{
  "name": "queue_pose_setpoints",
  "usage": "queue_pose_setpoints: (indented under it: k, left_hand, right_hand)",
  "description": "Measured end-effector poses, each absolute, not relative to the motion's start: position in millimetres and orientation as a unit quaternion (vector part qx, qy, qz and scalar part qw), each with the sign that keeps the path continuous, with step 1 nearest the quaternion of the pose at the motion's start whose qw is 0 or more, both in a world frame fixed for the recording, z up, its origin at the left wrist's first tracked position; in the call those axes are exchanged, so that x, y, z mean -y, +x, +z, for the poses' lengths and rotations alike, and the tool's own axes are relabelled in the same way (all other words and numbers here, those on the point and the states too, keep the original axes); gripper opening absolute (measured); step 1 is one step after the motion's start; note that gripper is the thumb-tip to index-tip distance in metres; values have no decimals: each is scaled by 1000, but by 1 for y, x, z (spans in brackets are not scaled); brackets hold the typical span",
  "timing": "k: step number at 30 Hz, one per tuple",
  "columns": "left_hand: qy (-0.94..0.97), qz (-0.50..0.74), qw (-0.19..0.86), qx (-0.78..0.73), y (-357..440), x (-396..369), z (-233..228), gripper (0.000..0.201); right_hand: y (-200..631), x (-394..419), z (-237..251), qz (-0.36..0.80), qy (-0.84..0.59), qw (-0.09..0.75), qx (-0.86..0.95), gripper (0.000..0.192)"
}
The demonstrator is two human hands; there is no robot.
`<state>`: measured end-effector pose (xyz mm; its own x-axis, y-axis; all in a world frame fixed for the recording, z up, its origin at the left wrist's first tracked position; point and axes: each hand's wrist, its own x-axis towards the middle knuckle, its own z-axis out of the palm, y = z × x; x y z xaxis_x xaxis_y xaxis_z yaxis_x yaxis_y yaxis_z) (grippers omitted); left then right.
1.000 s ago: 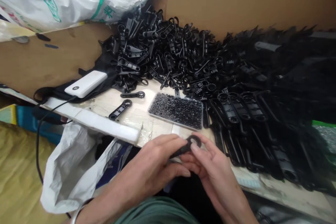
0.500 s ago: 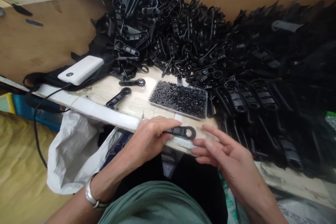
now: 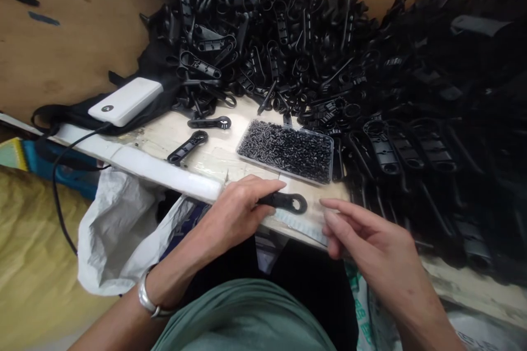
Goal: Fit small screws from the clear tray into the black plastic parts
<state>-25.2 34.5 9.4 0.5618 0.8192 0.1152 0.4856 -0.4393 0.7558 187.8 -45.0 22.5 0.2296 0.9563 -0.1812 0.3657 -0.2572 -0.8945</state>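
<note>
My left hand point(image 3: 234, 214) grips a flat black plastic part with a ring end point(image 3: 288, 202), pressing it down at the table's near edge. My right hand point(image 3: 370, 241) hovers just right of that part, fingers spread and holding nothing. Directly behind lies a clear shallow tray point(image 3: 325, 148) full of tiny black pieces. Two loose black parts point(image 3: 187, 147) lie on the table to the left of the tray.
A large heap of black plastic parts point(image 3: 267, 38) covers the back of the table, and rows of them point(image 3: 411, 148) fill the right. A white power bank point(image 3: 125, 101) with a cable sits at left. A grey-white bag point(image 3: 115, 236) hangs below the table edge.
The black part was held between both hands near my body; now my left hand alone holds it on the table edge. My right hand has let go and drifted to the right.
</note>
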Motion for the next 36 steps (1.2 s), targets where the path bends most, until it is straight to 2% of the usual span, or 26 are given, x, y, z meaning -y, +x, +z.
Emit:
queue_pose_setpoints:
  k: [4, 7, 11, 14, 22, 26, 29, 32, 36]
  left_hand:
    - [809, 265, 347, -394, -27, -32, 12, 40]
    - [809, 304, 324, -385, -30, -32, 18, 30]
    - [842, 286, 229, -396, -30, -44, 31, 16]
    - [865, 226, 147, -423, -20, -63, 40, 22]
    - [898, 90, 44, -428, 7, -103, 44, 24]
    - [901, 91, 58, -421, 8, -103, 46, 23]
    - [909, 91, 90, -398, 14, -101, 47, 23]
    - [913, 75, 103, -387, 22, -101, 44, 24]
    - [915, 57, 114, -382, 29, -102, 40, 23]
  right_hand:
    - [192, 25, 35, 185, -701, 341, 599, 21]
    - [192, 1, 45, 46, -666, 250, 701, 17]
    - [187, -29, 50, 10, -683, 63, 727, 17]
    - [182, -42, 51, 16, -698, -1, 716, 14]
    - [185, -54, 46, 16, -670, -33, 742, 19]
    - [189, -54, 46, 26, -675, -12, 737, 20]
    - [189, -52, 48, 55, -664, 25, 745, 15]
    - [187, -51, 50, 69, -654, 23, 753, 9]
    - [190, -51, 49, 66, -658, 31, 749, 15]
